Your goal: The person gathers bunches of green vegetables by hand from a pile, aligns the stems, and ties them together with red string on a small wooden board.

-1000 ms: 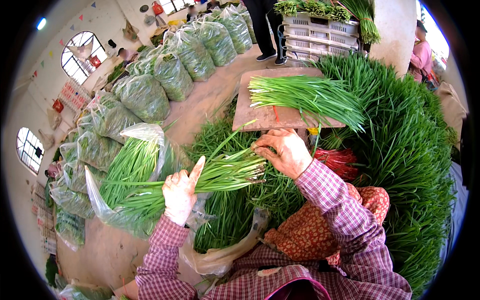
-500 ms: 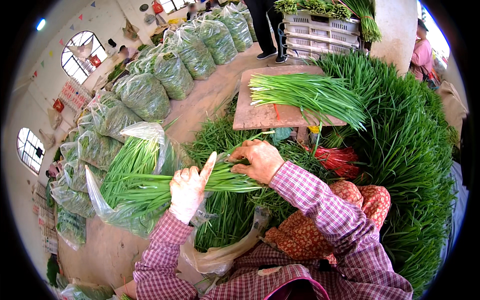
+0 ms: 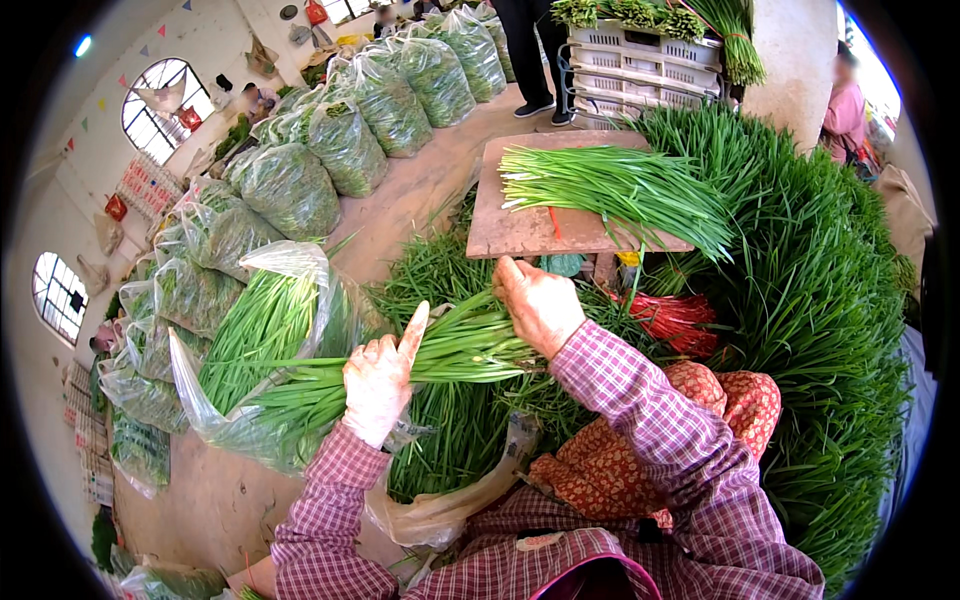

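My left hand (image 3: pixel 377 385) is wrapped round a bunch of green chives (image 3: pixel 468 345), its index finger pointing up along the leaves. The bunch lies sideways: its leafy end reaches left over an open clear plastic bag (image 3: pixel 328 300) of chives, and its stem end points right. At that stem end, my right hand (image 3: pixel 540 305) is closed with curled fingers, just below the board's front edge. What its fingertips pinch, if anything, is too small to make out. A second bunch of chives (image 3: pixel 610 190) rests on the reddish board (image 3: pixel 500 232), white stem ends to the left.
A large heap of loose chives (image 3: pixel 820 350) rises on the right. Red ties (image 3: pixel 680 322) lie below the board. Another plastic bag (image 3: pixel 440 520) with greens is open before my lap. Filled bags (image 3: pixel 290 190) line the left; stacked crates (image 3: pixel 640 70) and a standing person (image 3: pixel 530 50) are behind.
My right hand has shifted slightly right and up, its fingers now curled downward. The stem end of the bunch has fanned out wider. My left hand keeps its hold nearly in place.
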{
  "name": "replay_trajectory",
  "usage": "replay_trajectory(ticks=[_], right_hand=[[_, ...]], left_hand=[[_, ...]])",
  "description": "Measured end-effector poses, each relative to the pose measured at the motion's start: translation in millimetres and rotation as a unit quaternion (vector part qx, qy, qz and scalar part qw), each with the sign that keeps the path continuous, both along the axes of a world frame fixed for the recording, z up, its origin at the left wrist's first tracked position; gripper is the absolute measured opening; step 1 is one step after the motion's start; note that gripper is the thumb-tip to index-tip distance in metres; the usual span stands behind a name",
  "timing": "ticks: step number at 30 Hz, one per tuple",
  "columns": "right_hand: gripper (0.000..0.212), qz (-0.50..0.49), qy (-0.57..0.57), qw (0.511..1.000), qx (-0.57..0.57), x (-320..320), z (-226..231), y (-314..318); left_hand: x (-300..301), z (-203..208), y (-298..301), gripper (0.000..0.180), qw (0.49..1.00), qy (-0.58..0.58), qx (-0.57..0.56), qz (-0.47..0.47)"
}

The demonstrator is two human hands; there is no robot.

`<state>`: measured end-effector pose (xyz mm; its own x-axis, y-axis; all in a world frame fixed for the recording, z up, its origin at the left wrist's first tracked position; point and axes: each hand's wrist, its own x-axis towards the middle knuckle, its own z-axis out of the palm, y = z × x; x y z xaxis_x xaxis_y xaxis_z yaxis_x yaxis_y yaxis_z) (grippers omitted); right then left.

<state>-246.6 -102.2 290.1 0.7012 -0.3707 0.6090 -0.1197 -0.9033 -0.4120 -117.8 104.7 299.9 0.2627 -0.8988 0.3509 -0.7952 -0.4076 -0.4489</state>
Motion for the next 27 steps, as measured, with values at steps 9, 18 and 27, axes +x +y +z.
replay_trajectory(ticks=[9, 18, 27], right_hand=[[0.039, -0.118, 0.057, 0.988, -0.08, -36, -26, -66], [0.044, -0.153, 0.351, 0.923, 0.034, -56, -9, -75], [0.038, 0.032, 0.187, 0.974, 0.128, -10, 10, -23]], left_hand=[[14, -6, 30, 0.091, 0.999, -0.016, -0.043, 0.005], [19, -9, 46, 0.092, 0.999, -0.011, -0.034, 0.041], [8, -2, 26, 0.094, 0.998, -0.059, -0.032, -0.009]])
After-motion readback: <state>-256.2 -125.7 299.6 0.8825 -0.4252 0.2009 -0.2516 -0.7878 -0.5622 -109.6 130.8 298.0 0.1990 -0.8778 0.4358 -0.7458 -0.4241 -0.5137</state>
